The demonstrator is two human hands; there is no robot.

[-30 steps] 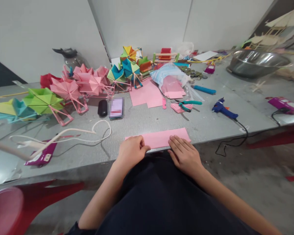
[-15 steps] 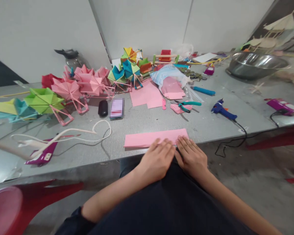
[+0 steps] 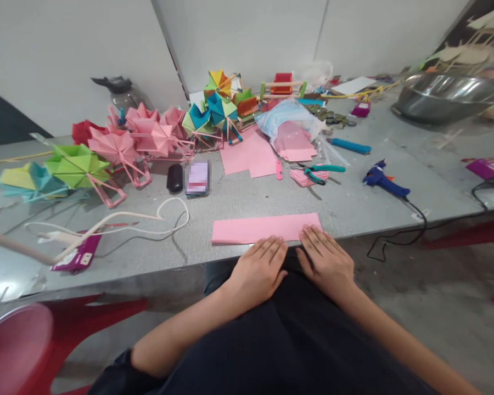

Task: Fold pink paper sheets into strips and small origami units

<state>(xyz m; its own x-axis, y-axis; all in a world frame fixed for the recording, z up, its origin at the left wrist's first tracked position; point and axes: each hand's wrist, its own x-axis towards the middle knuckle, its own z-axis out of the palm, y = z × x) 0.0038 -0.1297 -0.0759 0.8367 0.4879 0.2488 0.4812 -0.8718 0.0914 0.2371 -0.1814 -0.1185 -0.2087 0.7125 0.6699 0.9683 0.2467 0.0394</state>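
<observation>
A long pink folded paper strip lies flat along the table's front edge. My left hand rests with outstretched fingers on the strip's near edge, right of its middle. Over the strip's right end lie the extended fingers of my right hand, its thumb held apart. Both hands are open, and a small gap separates them. Beyond the strip are a stack of small pink papers with teal-handled pliers on top, a pink cutter and larger pink sheets.
Folded paper umbrellas crowd the back left. A blue glue gun with a black cord lies right, near a metal bowl. White cable and a purple power strip occupy the left. A red stool stands below.
My left hand has slid left along the paper's near edge, widening the gap between the hands. My right hand stays on the right end. The view has shifted slightly.
</observation>
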